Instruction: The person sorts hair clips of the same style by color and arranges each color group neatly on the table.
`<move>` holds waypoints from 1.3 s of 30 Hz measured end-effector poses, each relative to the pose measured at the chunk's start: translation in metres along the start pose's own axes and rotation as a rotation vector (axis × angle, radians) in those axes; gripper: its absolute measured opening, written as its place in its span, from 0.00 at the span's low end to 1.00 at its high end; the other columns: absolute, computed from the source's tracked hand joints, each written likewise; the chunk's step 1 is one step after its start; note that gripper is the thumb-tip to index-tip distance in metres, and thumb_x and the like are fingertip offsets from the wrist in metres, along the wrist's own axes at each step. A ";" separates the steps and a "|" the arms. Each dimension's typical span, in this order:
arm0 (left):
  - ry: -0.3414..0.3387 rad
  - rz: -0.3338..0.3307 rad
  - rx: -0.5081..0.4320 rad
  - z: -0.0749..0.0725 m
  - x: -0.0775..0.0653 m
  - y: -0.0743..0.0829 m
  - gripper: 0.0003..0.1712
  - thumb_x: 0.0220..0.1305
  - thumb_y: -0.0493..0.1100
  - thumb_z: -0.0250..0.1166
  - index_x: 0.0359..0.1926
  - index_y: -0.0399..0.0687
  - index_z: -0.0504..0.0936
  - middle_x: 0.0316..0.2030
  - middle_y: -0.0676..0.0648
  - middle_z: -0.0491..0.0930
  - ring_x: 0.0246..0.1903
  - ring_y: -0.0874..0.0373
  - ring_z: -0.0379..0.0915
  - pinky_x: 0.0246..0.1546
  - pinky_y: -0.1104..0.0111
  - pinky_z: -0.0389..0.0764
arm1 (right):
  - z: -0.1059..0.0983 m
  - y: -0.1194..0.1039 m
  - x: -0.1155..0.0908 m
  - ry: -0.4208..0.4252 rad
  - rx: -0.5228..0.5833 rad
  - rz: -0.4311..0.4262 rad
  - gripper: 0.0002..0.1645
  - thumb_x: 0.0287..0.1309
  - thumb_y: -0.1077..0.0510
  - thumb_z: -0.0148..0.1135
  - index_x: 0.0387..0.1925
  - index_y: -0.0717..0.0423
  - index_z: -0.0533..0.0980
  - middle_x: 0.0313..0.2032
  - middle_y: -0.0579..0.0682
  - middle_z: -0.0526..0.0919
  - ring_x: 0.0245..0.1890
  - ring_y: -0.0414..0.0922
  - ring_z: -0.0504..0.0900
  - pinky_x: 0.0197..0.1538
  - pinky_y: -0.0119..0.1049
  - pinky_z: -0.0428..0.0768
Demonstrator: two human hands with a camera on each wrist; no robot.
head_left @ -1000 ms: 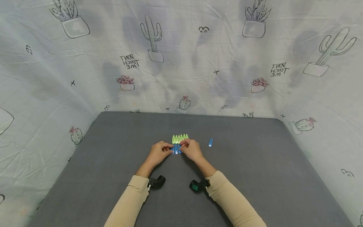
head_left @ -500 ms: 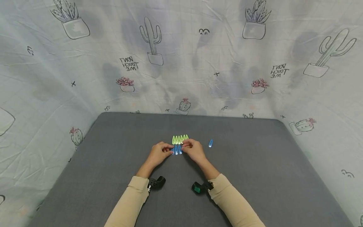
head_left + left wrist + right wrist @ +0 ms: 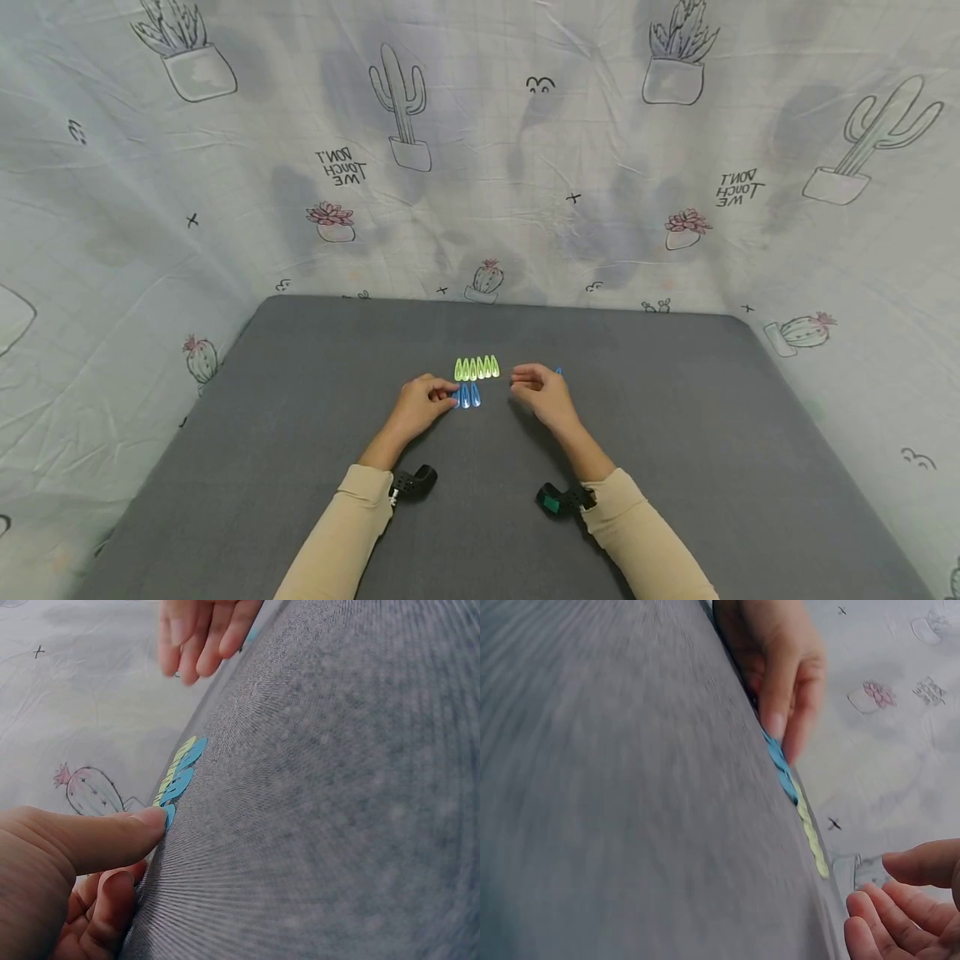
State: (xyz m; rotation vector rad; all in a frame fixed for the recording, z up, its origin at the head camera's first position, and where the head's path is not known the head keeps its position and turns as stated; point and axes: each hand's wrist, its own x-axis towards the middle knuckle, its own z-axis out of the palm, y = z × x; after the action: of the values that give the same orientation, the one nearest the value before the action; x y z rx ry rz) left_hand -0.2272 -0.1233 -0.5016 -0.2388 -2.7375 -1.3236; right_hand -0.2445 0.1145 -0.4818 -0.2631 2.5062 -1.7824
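Three blue snap hair clips lie side by side in a short row on the grey table. My left hand pinches the leftmost clip between thumb and index finger; in the left wrist view the thumb covers part of this blue hair clip. Right behind them runs a row of several yellow-green hair clips. To the right of both rows, my right hand hovers with loosely bent fingers and holds nothing. Another blue hair clip is mostly hidden behind it.
The grey table has a far edge that meets a white cloth backdrop printed with cacti. Black wrist cameras sit on both forearms, close above the table.
My right hand has let go of the right end of the blue row and moved right, now overlapping the separate blue clip. My left hand has stayed at the leftmost clip.
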 end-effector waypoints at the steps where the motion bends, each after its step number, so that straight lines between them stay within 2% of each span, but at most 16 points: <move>1: 0.000 -0.003 -0.003 0.000 0.000 0.000 0.11 0.53 0.38 0.71 0.40 0.45 0.88 0.25 0.51 0.75 0.24 0.62 0.68 0.27 0.71 0.71 | -0.003 0.002 -0.001 0.004 0.002 0.000 0.20 0.57 0.64 0.63 0.52 0.66 0.76 0.46 0.61 0.82 0.46 0.54 0.81 0.41 0.33 0.78; 8: 0.004 0.008 -0.008 0.000 -0.001 -0.002 0.11 0.52 0.38 0.71 0.40 0.45 0.88 0.25 0.51 0.75 0.24 0.62 0.67 0.26 0.72 0.71 | -0.023 0.019 -0.001 0.071 0.043 -0.072 0.21 0.56 0.67 0.63 0.51 0.71 0.74 0.44 0.63 0.82 0.44 0.51 0.83 0.42 0.30 0.81; 15: -0.005 0.003 -0.002 0.001 -0.002 -0.002 0.12 0.53 0.38 0.71 0.41 0.46 0.87 0.26 0.51 0.75 0.24 0.62 0.67 0.27 0.71 0.71 | -0.043 0.028 -0.001 0.139 0.119 -0.026 0.23 0.56 0.70 0.62 0.54 0.73 0.72 0.50 0.71 0.77 0.52 0.61 0.78 0.43 0.20 0.77; 22: -0.007 0.003 0.000 0.003 -0.001 -0.002 0.11 0.53 0.38 0.71 0.41 0.46 0.87 0.26 0.51 0.75 0.24 0.62 0.67 0.27 0.70 0.71 | -0.051 0.035 0.000 0.223 0.118 -0.008 0.21 0.54 0.72 0.62 0.52 0.73 0.73 0.49 0.71 0.78 0.48 0.58 0.80 0.41 0.19 0.77; 26: -0.003 0.008 -0.004 0.003 0.000 -0.002 0.11 0.53 0.38 0.71 0.40 0.45 0.88 0.25 0.51 0.74 0.24 0.62 0.67 0.27 0.71 0.71 | -0.053 0.038 0.000 0.247 0.086 0.013 0.22 0.54 0.70 0.63 0.52 0.72 0.74 0.49 0.69 0.79 0.48 0.54 0.81 0.40 0.18 0.76; 32: 0.007 0.024 0.005 0.003 0.000 -0.003 0.11 0.53 0.38 0.71 0.40 0.45 0.88 0.25 0.51 0.75 0.24 0.62 0.67 0.27 0.71 0.70 | -0.052 0.042 0.002 0.262 -0.006 0.039 0.22 0.54 0.67 0.65 0.52 0.69 0.75 0.48 0.66 0.81 0.48 0.56 0.81 0.38 0.19 0.76; 35: 0.009 0.020 0.004 0.003 -0.001 -0.005 0.11 0.53 0.38 0.71 0.40 0.45 0.87 0.25 0.51 0.75 0.24 0.62 0.67 0.27 0.71 0.71 | -0.050 0.042 0.004 0.269 -0.092 0.054 0.22 0.54 0.64 0.66 0.51 0.66 0.76 0.47 0.63 0.82 0.47 0.55 0.81 0.40 0.24 0.78; 39: 0.009 0.015 0.006 0.003 -0.003 -0.006 0.11 0.53 0.38 0.71 0.41 0.46 0.87 0.26 0.51 0.75 0.24 0.62 0.68 0.27 0.70 0.71 | -0.048 0.039 0.007 0.273 -0.221 0.067 0.21 0.54 0.61 0.66 0.49 0.65 0.76 0.44 0.61 0.83 0.44 0.54 0.82 0.43 0.37 0.80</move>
State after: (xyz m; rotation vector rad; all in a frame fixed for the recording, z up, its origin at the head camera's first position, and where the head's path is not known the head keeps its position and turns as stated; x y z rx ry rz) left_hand -0.2255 -0.1249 -0.5081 -0.2522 -2.7265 -1.3092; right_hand -0.2623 0.1704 -0.5023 0.0621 2.8648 -1.6134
